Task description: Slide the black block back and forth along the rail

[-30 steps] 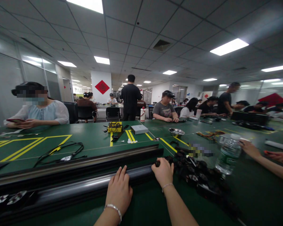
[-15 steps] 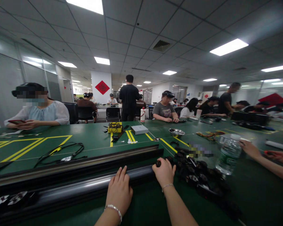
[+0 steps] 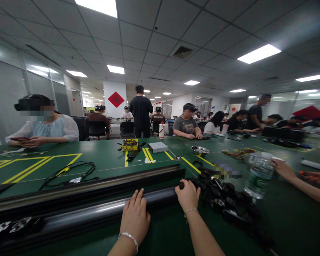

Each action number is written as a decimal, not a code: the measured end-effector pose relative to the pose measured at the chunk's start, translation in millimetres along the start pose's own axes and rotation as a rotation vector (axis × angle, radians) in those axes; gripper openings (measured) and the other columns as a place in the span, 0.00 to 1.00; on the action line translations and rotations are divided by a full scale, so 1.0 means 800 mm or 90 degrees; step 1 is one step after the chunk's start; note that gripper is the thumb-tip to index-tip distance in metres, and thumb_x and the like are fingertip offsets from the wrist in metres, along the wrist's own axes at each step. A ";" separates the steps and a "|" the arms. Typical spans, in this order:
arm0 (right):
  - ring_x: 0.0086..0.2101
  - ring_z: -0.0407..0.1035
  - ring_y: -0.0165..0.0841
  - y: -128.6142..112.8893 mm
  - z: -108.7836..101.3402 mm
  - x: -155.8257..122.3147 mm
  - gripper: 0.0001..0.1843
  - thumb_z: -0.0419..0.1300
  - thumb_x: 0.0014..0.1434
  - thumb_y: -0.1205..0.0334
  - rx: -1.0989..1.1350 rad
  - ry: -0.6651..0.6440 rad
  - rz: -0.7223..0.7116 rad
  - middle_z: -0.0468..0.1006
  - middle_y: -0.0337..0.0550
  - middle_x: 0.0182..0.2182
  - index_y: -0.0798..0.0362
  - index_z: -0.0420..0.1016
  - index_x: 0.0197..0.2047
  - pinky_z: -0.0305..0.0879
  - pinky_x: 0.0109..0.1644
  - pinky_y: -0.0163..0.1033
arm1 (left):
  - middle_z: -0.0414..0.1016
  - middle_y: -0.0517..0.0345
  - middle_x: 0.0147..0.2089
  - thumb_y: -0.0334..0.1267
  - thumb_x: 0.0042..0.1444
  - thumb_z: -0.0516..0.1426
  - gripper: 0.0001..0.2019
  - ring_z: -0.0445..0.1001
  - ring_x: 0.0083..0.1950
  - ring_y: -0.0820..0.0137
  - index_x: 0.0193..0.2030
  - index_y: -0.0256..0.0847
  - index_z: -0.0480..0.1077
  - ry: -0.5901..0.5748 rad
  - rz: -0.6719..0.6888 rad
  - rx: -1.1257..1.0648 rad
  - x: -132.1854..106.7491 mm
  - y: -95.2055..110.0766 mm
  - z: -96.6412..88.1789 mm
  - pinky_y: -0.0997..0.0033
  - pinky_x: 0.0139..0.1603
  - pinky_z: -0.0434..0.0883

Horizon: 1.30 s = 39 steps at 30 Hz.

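I am laying my left hand [image 3: 135, 218] on the dark rail [image 3: 90, 209], fingers extended without clasping; the rail is lying toward the near edge of the green surface [image 3: 106, 153]. My right hand [image 3: 188, 196] is pinching a small black part [image 3: 181, 185] by the rail's right end. The right hand is edging rightward from a moment ago, uncovering slightly more rail; I am judging that the left is steadying it. Whether the part is sliding along or coming off, I am not seeing.

"PUMPKIN" on a brown shirt [image 3: 158, 120]
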State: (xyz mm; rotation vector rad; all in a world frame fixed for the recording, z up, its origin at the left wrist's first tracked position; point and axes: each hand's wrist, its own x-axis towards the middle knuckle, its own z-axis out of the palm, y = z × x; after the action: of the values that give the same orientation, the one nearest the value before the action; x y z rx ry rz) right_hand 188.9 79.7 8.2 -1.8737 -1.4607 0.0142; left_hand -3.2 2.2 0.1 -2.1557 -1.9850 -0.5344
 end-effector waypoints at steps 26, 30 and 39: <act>0.48 0.63 0.36 0.006 -0.001 0.005 0.23 0.49 0.48 0.65 0.001 0.037 0.027 0.73 0.47 0.44 0.56 0.66 0.49 0.37 0.59 0.46 | 0.53 0.60 0.64 0.33 0.48 0.46 0.17 0.48 0.65 0.66 0.45 0.43 0.66 -0.001 -0.001 -0.004 0.000 0.002 -0.004 0.59 0.59 0.52; 0.47 0.63 0.37 0.004 -0.003 0.004 0.23 0.49 0.49 0.65 -0.021 0.041 0.029 0.73 0.48 0.44 0.56 0.66 0.49 0.39 0.58 0.45 | 0.53 0.61 0.64 0.33 0.48 0.46 0.17 0.49 0.65 0.67 0.45 0.43 0.66 -0.001 -0.002 -0.004 0.000 0.001 -0.003 0.60 0.59 0.52; 0.47 0.64 0.36 0.006 -0.002 0.004 0.22 0.48 0.50 0.67 -0.037 0.062 0.029 0.73 0.49 0.44 0.57 0.66 0.49 0.42 0.57 0.43 | 0.54 0.59 0.64 0.33 0.48 0.47 0.17 0.49 0.65 0.67 0.45 0.43 0.66 0.006 0.004 -0.006 -0.001 -0.001 -0.002 0.60 0.59 0.52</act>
State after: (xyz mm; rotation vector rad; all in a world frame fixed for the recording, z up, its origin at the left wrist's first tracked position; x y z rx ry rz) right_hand 194.4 81.0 8.2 -1.9270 -1.3666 -0.0978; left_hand -3.9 1.0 1.2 -2.1602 -1.9747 -0.5524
